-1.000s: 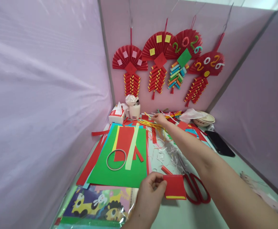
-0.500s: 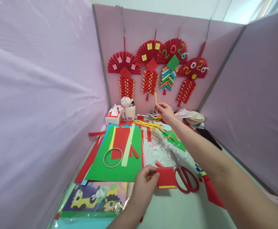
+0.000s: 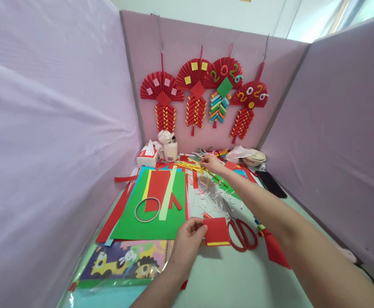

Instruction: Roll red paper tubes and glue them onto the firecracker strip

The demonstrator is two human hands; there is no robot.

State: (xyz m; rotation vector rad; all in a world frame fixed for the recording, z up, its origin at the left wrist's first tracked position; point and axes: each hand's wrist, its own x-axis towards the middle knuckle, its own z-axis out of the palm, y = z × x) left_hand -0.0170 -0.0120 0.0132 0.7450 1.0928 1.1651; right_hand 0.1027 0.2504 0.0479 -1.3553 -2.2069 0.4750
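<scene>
Between thumb and fingers, my left hand (image 3: pixel 191 235) pinches the left edge of a red paper square (image 3: pixel 217 231) with a yellow strip along its bottom. My right hand (image 3: pixel 210 162) reaches far forward to the pile of yellow strips (image 3: pixel 191 166); its fingers are pressed together, and what they hold is too small to make out. Red-handled scissors (image 3: pixel 242 235) lie just right of the red square. Left of my left hand, a green sheet (image 3: pixel 125 226) carries red and pale green paper and a round ring (image 3: pixel 147 209).
Four red fan ornaments, one of them here (image 3: pixel 163 87), hang on the back panel. A tissue box (image 3: pixel 147 157), a white jar (image 3: pixel 170 150), a bowl (image 3: pixel 253 158) and a black phone (image 3: pixel 271 184) stand or lie behind. White scraps (image 3: pixel 209 199) litter the middle.
My right hand has come down towards the strip pile, and the upright yellow strip it held no longer shows. My left hand still grips the red square. The view has shifted slightly.
</scene>
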